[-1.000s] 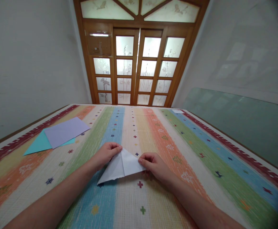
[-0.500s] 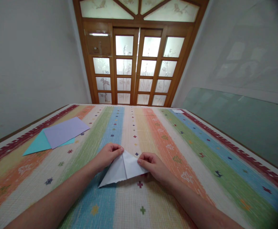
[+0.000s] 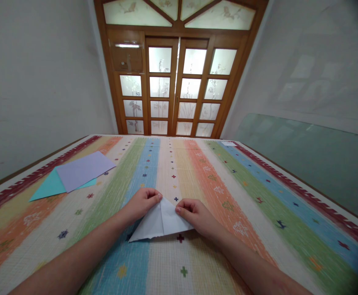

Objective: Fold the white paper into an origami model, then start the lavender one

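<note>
A folded white sheet of paper (image 3: 157,225), roughly triangular with a crease down its middle and a slightly uneven lower edge, is held just over the striped tablecloth (image 3: 169,266). My left hand (image 3: 145,201) is closed, pinching the paper's top corner between thumb and fingers. On the paper's right edge, my right hand (image 3: 194,213) is closed in a pinch too, thumb on top. The fingers under the paper are hidden.
At the left of the table lie a purple sheet (image 3: 87,170) and, partly beneath it, a turquoise sheet (image 3: 48,186). A small white slip (image 3: 229,144) lies at the far right. Beyond the table stand wooden doors (image 3: 175,82) with glass panes.
Both hands keep their pinch on the paper. My left hand has shifted slightly right and down, and the paper's top corner has moved with it. The coloured sheets have stayed put.
</note>
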Tool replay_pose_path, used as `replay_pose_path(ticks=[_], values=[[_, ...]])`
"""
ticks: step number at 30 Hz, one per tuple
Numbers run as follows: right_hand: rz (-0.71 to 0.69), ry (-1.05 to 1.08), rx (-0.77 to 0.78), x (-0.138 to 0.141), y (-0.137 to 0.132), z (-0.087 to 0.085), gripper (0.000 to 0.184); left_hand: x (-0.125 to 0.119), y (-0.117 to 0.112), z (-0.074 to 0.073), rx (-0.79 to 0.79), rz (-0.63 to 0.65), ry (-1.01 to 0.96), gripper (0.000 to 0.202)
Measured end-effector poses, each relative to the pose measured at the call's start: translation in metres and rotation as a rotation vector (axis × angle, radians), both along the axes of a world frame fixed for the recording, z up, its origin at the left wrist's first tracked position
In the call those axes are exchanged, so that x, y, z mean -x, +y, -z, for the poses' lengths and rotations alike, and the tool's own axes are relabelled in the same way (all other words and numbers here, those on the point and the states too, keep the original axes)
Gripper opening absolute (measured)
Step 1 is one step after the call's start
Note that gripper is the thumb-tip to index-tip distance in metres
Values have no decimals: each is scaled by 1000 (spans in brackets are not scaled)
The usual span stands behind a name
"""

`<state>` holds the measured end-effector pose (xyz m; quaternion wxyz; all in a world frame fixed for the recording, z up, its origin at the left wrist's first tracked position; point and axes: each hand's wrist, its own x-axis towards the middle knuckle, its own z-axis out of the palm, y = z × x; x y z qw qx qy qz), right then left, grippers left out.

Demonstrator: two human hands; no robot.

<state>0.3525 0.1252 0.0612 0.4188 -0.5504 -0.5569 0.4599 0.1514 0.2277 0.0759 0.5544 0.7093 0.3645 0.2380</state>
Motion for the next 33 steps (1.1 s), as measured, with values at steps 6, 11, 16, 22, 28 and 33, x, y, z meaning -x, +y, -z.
replay_pose_path(ticks=[6,11,16,22,28,33], values=[[16,-111,-30,6,0,-4,26,-1,1,3,-17,25,6,30],[-38,-98,-36,3,2,2,28,-2,-2,7,-37,107,22,30],[-82,-7,-20,-2,3,6,30,-3,-5,4,-19,121,3,30],[-82,-20,-5,3,1,2,26,-1,-4,4,73,89,-5,32],[-33,18,-4,3,1,2,24,-4,-5,8,102,88,18,41],[-3,72,-10,1,2,2,24,-5,-4,4,220,-17,-49,40]])
